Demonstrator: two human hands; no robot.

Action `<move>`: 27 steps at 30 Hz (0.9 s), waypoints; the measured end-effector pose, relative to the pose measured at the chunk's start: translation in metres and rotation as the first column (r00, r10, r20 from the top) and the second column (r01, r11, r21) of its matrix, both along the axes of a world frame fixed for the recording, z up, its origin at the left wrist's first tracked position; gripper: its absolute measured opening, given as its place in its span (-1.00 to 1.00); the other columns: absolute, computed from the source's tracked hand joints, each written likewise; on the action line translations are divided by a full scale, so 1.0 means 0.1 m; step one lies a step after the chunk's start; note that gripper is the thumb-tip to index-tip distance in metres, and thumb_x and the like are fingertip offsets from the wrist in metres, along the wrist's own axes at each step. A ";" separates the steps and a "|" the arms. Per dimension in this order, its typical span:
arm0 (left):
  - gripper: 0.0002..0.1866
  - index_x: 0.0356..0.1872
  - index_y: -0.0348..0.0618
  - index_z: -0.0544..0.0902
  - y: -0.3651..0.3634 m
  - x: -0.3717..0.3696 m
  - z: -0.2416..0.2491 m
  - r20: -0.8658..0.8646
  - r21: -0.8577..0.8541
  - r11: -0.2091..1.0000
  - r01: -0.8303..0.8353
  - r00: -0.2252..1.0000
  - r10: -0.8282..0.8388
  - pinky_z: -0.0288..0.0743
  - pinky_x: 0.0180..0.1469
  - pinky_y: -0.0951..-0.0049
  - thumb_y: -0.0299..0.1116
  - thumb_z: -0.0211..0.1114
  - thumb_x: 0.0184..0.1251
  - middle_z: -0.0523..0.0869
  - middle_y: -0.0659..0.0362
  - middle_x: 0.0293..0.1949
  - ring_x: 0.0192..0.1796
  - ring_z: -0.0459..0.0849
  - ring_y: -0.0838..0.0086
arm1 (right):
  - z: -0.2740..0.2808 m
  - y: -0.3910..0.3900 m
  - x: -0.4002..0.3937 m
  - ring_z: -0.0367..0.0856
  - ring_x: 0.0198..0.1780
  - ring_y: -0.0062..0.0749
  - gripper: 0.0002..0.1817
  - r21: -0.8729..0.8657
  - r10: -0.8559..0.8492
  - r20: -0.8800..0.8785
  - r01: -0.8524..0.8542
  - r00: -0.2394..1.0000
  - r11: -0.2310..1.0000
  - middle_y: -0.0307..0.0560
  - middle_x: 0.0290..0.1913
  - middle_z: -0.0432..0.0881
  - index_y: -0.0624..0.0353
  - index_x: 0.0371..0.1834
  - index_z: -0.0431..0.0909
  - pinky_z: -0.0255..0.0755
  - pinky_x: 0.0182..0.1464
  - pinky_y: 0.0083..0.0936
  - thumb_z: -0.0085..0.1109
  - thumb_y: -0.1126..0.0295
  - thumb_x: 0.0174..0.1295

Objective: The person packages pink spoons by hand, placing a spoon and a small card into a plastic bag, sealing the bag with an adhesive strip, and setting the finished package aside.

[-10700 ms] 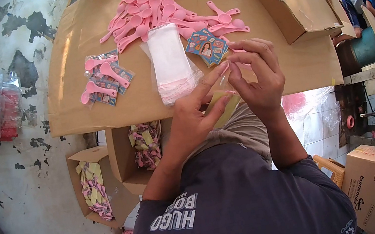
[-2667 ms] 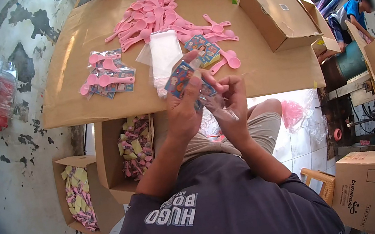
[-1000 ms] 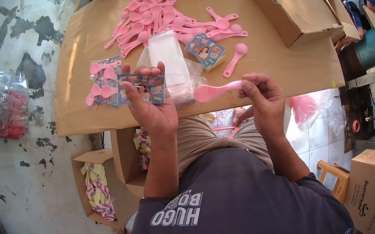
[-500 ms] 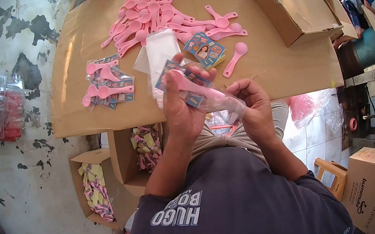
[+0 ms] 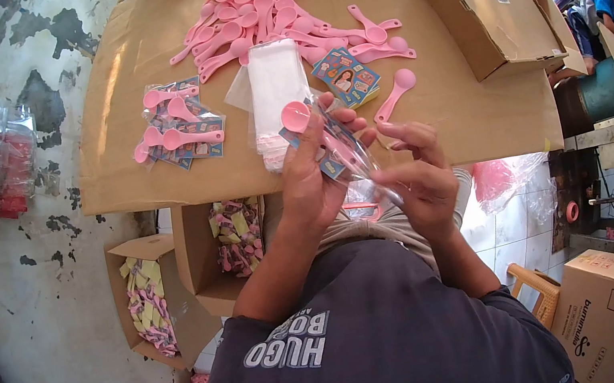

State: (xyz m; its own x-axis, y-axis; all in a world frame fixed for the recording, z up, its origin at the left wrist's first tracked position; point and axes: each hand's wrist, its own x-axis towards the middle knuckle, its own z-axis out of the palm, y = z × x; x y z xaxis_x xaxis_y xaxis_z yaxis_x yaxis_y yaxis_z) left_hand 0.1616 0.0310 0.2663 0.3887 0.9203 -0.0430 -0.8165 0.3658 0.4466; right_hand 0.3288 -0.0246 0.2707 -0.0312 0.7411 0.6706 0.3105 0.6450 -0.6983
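Observation:
My left hand [image 5: 311, 179] is closed round a clear plastic bag [image 5: 359, 171] containing a blue printed card and a pink measuring spoon [image 5: 296, 117]. The spoon's bowl points up and left. My right hand [image 5: 425, 180] pinches the lower right end of that bag between thumb and finger. Just beyond my left hand lies a stack of white-looking plastic bags [image 5: 278, 95]. To its right is a pile of blue printed cards [image 5: 345, 78], with a single pink spoon [image 5: 396, 94] beside it. Several bagged spoons with cards [image 5: 186, 126] lie to the left.
A large heap of pink spoons [image 5: 253, 14] covers the table's far middle. An open cardboard box [image 5: 493, 14] stands at the right. Below the table's edge are boxes of packed pink and yellow pieces [image 5: 149, 307]. Another person [image 5: 600, 0] is at the far right.
My right hand has turned, its fingers now higher and spread, while its thumb and finger stay at the bag's end. The bagged spoon sits steeper in my left hand. The whole view has shifted slightly.

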 end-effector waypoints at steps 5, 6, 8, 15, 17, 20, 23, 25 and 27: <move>-0.46 0.49 -0.22 0.31 0.08 -0.07 0.15 -0.039 0.012 0.997 0.071 0.997 -0.070 0.45 0.49 0.00 -0.07 0.02 0.72 0.54 -0.10 0.38 0.45 0.53 0.14 | 0.01 0.04 0.26 0.44 0.45 -0.03 -0.82 -0.059 0.054 -0.280 -0.074 0.958 0.996 0.14 0.41 0.57 0.14 -0.05 0.77 0.41 0.32 -0.20 0.34 0.49 0.30; -0.46 0.49 -0.22 0.31 0.08 -0.05 0.19 -0.040 0.014 0.997 0.073 0.997 -0.073 0.45 0.49 0.00 -0.07 0.02 0.72 0.54 -0.10 0.38 0.45 0.53 0.14 | 0.04 0.08 0.30 0.41 0.49 -0.01 -0.77 -0.082 -0.030 -0.126 0.020 0.992 0.996 0.12 0.43 0.55 0.13 0.00 0.77 0.37 0.38 -0.17 0.32 0.50 0.30; -0.46 0.49 -0.26 0.28 0.06 0.01 0.23 -0.016 -0.015 0.994 0.106 0.994 -0.106 0.44 0.49 0.02 -0.09 -0.01 0.74 0.50 -0.13 0.43 0.48 0.49 0.08 | 0.13 0.14 0.32 0.34 0.55 0.05 -0.67 -0.049 -0.145 0.217 0.159 0.965 0.986 0.06 0.46 0.53 0.00 0.11 0.77 0.32 0.48 -0.09 0.36 0.50 0.28; -0.45 0.51 -0.28 0.29 -0.06 0.09 0.18 -0.077 -0.016 0.959 0.283 0.956 -0.283 0.42 0.49 0.18 -0.08 -0.09 0.76 0.41 -0.14 0.51 0.56 0.40 0.21 | 0.17 0.20 0.15 0.28 0.59 0.12 -0.53 0.087 -0.063 0.270 0.041 0.961 0.995 -0.01 0.47 0.53 -0.24 0.05 0.82 0.32 0.49 -0.05 0.46 0.53 0.06; -0.39 0.54 -0.30 0.23 -0.02 0.08 0.16 -0.035 -0.002 0.959 0.282 0.959 -0.282 0.41 0.50 0.18 -0.06 -0.03 0.74 0.37 -0.16 0.53 0.57 0.38 0.19 | 0.22 0.16 0.23 0.46 0.48 0.02 -0.58 0.121 -0.060 0.203 0.036 0.977 0.992 0.01 0.42 0.59 -0.09 0.01 0.83 0.43 0.40 -0.12 0.49 0.51 0.01; -0.27 0.55 -0.31 0.21 0.01 -0.01 0.22 -0.024 0.108 0.968 0.226 0.974 -0.224 0.35 0.54 0.16 -0.01 0.17 0.61 0.38 -0.17 0.53 0.57 0.39 0.18 | 0.16 0.05 0.30 0.72 -0.09 -0.35 -0.58 -0.233 0.064 -0.426 -0.177 0.903 0.956 -0.08 -0.17 0.80 0.27 0.14 0.72 0.58 0.01 -0.39 0.47 0.55 0.17; -0.28 0.53 -0.29 0.25 0.02 -0.07 0.24 -0.297 0.221 0.927 0.304 0.926 -0.233 0.40 0.50 0.20 -0.06 0.26 0.57 0.47 -0.15 0.48 0.49 0.50 0.22 | 0.25 0.00 0.29 0.64 -0.26 -0.53 -0.46 -0.425 -0.050 -0.283 -0.078 0.958 0.902 -0.21 -0.36 0.71 0.23 0.35 0.56 0.53 -0.13 -0.54 0.43 0.54 0.27; -0.39 0.45 -0.32 0.37 -0.05 0.01 0.21 -0.369 0.233 0.936 0.263 0.915 -0.165 0.51 0.40 0.30 -0.20 0.32 0.56 0.61 -0.11 0.36 0.34 0.64 0.33 | 0.17 0.01 0.27 0.56 -0.36 -0.67 -0.31 -0.430 0.002 -0.251 -0.113 0.968 0.896 -0.25 -0.38 0.67 0.23 0.47 0.42 0.45 -0.24 -0.64 0.46 0.52 0.26; -0.53 0.36 -0.34 0.48 -0.09 0.04 0.21 -0.596 0.311 0.915 0.258 0.803 -0.024 0.63 0.24 0.42 -0.33 0.31 0.57 0.71 -0.07 0.24 0.20 0.72 0.45 | 0.17 -0.02 0.19 0.56 -0.38 -0.66 -0.31 -0.510 0.024 -0.243 -0.149 0.970 0.847 -0.26 -0.42 0.64 0.24 0.48 0.40 0.44 -0.28 -0.65 0.46 0.50 0.28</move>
State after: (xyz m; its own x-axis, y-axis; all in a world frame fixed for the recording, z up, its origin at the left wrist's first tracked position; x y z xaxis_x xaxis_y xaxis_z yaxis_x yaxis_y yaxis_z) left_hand 0.1653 0.0221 0.2874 0.5269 0.8496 0.0230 -0.3211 0.1739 0.9309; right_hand 0.3483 -0.0263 0.2874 -0.0109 0.9831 0.1828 0.0702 0.1831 -0.9806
